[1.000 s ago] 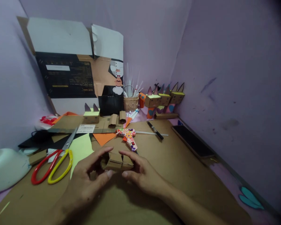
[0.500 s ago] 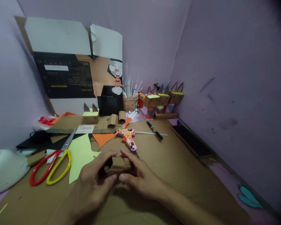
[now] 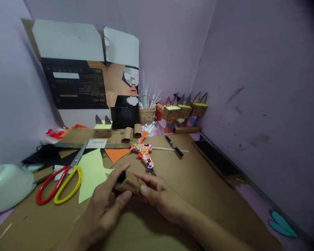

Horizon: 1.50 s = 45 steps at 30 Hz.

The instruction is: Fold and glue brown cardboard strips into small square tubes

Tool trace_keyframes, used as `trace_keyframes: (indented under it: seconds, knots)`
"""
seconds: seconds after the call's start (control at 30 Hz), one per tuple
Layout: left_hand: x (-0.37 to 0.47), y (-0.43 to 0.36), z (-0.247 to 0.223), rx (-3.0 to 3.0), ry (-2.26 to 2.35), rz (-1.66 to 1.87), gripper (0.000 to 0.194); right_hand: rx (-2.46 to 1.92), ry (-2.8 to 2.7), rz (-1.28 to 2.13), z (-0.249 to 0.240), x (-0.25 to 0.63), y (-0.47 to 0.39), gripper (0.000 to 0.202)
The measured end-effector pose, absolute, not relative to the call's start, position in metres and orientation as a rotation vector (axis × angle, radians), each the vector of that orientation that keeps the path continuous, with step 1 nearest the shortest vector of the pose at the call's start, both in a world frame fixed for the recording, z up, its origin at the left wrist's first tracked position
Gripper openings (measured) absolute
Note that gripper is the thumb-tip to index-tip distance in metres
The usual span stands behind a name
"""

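Observation:
A small folded cardboard piece (image 3: 131, 183) is held between both hands above the cardboard-covered table, its hollow end facing left. My left hand (image 3: 107, 202) grips its left side with thumb below and fingers above. At its right side my right hand (image 3: 162, 197) pinches it, the thumb on the near face. Just beyond the hands lies a flower-patterned glue gun (image 3: 145, 155). Yellow-green paper (image 3: 91, 177) lies left of my left hand, beside scissors (image 3: 68, 177) with one red and one yellow handle.
A white bowl (image 3: 9, 188) stands at far left. Behind are a cat-eared box (image 3: 103, 130), two cardboard tubes and an orange paper (image 3: 117, 154). A black marker (image 3: 174, 145) and a phone (image 3: 216, 158) lie right. Cat figures (image 3: 172, 113) and a pen basket (image 3: 147, 116) stand at the back.
The cardboard piece has been tilted and turned in the hands. My right thumb has moved up onto its near face. The whole view has shifted slightly.

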<state>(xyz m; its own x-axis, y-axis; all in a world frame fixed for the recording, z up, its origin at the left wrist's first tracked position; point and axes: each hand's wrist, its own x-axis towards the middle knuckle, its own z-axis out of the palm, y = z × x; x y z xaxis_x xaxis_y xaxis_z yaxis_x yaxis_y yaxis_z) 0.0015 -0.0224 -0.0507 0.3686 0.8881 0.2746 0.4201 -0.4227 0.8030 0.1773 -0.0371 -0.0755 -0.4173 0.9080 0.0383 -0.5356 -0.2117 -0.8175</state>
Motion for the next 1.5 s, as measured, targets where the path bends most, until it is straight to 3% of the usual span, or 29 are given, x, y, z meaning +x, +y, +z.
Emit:
trace_keyframes:
  seconds: [0.37,0.7,0.9,1.13,1.5]
  knots:
    - [-0.008,-0.029,-0.047,2.081,0.924,0.894,0.043,-0.595,-1.258,1.911,-0.068,0.187,-0.029,0.058]
    - [-0.011,-0.021,-0.042,1.645,0.796,0.894,0.048,-0.804,-1.182,1.825,-0.068,0.187,-0.032,0.029]
    - [-0.005,-0.016,-0.044,1.624,0.904,0.959,0.048,-0.944,-1.006,1.586,-0.068,0.177,-0.033,0.042]
    - [-0.002,-0.016,-0.043,1.536,0.903,0.942,0.046,-0.95,-1.09,1.581,-0.066,0.177,-0.032,0.041]
    - [-0.004,-0.011,-0.045,1.733,0.916,0.892,0.024,-0.858,-1.202,1.566,-0.072,0.178,-0.031,0.043]
